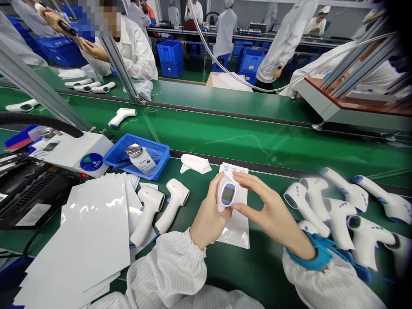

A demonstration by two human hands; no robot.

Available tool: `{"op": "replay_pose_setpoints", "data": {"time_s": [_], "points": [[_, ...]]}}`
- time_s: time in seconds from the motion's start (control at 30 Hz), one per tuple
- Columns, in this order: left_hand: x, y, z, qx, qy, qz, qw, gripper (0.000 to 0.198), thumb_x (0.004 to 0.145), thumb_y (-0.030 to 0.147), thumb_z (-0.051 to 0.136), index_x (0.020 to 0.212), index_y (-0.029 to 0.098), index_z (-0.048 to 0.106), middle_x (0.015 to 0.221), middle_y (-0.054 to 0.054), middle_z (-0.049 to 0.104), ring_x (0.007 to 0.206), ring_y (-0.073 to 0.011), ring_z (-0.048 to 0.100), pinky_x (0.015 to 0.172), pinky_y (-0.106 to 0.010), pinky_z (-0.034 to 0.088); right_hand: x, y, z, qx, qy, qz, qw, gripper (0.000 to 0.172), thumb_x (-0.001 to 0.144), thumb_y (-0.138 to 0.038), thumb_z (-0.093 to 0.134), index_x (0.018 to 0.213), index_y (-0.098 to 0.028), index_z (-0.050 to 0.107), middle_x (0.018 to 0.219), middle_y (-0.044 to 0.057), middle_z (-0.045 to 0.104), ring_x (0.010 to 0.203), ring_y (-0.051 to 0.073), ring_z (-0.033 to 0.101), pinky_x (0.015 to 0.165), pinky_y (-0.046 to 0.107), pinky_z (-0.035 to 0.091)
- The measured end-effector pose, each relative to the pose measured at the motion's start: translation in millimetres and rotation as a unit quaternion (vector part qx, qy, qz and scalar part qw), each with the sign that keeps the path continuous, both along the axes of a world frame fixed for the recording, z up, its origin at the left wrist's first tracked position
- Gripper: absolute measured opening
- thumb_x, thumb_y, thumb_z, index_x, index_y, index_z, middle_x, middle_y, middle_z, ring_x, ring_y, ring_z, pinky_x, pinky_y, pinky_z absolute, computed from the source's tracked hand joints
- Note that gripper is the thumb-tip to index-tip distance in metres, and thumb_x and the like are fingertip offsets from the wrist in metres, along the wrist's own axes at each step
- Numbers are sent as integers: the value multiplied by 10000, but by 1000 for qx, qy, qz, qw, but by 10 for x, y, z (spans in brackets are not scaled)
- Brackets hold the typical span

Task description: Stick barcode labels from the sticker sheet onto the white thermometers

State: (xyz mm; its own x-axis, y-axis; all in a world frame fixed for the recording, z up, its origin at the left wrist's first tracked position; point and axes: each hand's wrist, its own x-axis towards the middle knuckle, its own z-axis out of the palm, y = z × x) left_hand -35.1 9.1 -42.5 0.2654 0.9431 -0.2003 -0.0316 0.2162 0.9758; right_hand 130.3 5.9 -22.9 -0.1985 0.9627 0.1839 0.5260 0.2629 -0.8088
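In the head view my left hand (210, 212) is closed round the handle of a white infrared thermometer (220, 198), whose small grey screen with a blue surround faces me. My right hand (270, 210) is at the thermometer's right side with thumb and fingers apart; whether the fingertips touch it I cannot tell. A blue wrist strap (317, 253) circles my right wrist. Under both hands lies a white sheet (240, 229) with printed marks along its top. Two more thermometers (172, 204) lie left of my left hand. Several others, one a thermometer with buttons (341, 216), lie in a group on the right.
White glossy sheets (96, 223) are stacked at the left. Behind them a blue tray (162, 165) holds a metal-capped bottle. A crumpled white cloth (195, 163) lies by the green conveyor belt (225, 133), which carries another thermometer. A metal post (117, 64) rises beyond; co-workers stand across the line.
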Motion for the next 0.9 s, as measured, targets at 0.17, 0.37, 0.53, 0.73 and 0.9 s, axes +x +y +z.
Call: {"op": "replay_pose_setpoints", "data": {"time_s": [0.17, 0.37, 0.53, 0.73, 0.9], "points": [[-25, 5, 26, 61, 43, -30, 997, 769, 799, 31, 501, 1479, 332, 306, 1483, -25, 458, 1338, -254, 469, 1122, -437, 356, -60, 93, 168, 22, -71, 19, 997, 488, 813, -314, 706, 1290, -307, 606, 1301, 21, 653, 1191, 295, 620, 1016, 469, 516], [-38, 2, 48, 51, 70, -36, 996, 789, 799, 31, 492, 1492, 347, 285, 1481, -21, 466, 1329, -272, 481, 1119, -466, 350, -86, 106, 139, 32, -92, 6, 995, 512, 780, -293, 712, 1283, -301, 620, 1288, 13, 665, 1156, 301, 647, 988, 470, 538], [-43, 13, 12, 37, 65, -45, 996, 772, 813, 58, 499, 1494, 339, 268, 1403, -38, 540, 1241, -277, 552, 1055, -470, 408, -78, 113, 142, 33, -92, 3, 995, 465, 790, -283, 695, 1252, -289, 646, 1256, 8, 685, 1136, 294, 662, 971, 452, 550], [-49, 26, 1, 36, 71, -45, 996, 786, 800, 53, 503, 1497, 329, 266, 1364, -42, 567, 1188, -278, 584, 1042, -467, 419, -69, 129, 136, 16, -78, 3, 997, 459, 789, -310, 715, 1243, -290, 652, 1259, 6, 685, 1147, 295, 656, 980, 444, 543], [-57, 29, 30, 38, 93, -43, 994, 808, 789, 39, 489, 1493, 372, 273, 1405, -27, 536, 1232, -307, 555, 1028, -501, 429, -75, 135, 130, 26, -99, 6, 995, 482, 774, -310, 741, 1246, -290, 645, 1255, 9, 688, 1131, 300, 665, 957, 445, 552]]}}
